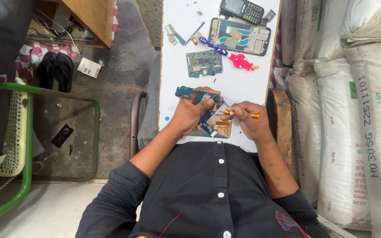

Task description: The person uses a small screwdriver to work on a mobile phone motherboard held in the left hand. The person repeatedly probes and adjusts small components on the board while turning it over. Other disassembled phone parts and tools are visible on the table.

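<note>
My left hand (189, 113) grips a blue circuit board (190, 94) lifted off an opened phone body (217, 128) that lies on the white board (175, 79) across my lap. My right hand (250, 121) holds a small orange-handled screwdriver (239, 114), with its metal tip pointing left toward the circuit board, close to my left thumb. Farther up the white board lie a second blue circuit board (203, 63), a brush with a blue handle and pink end (228, 54), and an opened phone frame (240, 36).
A dark keypad phone (242, 9) and small loose parts (177, 35) lie at the far end of the white board. Stacked white sacks (345, 110) stand close on my right. On my left are a green-framed chair (18, 123), black sandals (56, 70) and a wooden table.
</note>
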